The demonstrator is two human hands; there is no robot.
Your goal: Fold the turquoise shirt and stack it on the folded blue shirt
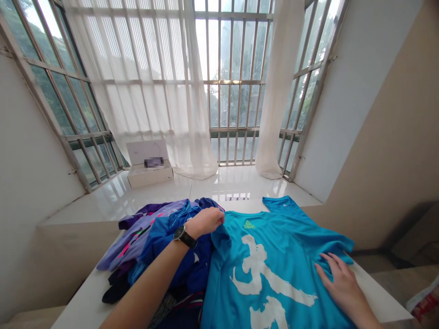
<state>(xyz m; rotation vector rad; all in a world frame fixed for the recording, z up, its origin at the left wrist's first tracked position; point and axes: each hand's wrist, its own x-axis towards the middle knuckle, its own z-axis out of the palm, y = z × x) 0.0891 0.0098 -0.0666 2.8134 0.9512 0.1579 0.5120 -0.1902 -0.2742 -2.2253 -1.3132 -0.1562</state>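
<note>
A turquoise T-shirt (288,246) with large white brush lettering and a small yellow-green logo lies spread on a white table. My left hand (206,221), with a dark watch on its wrist, pinches the shirt's fabric near the left shoulder, beside the collar. Resting on the right side of the shirt, near the sleeve, is my right hand (338,278), its fingers spread and lying flat. A pile of clothes (171,233) in blue, lilac and dark colours sits to the left, partly behind my left forearm.
An open white box (151,176) stands on the glossy window sill (199,188) at the back left. Sheer curtains (151,91) hang before barred windows. The white table's edge (380,292) shows at the right, with a red and white item (425,304) beyond it.
</note>
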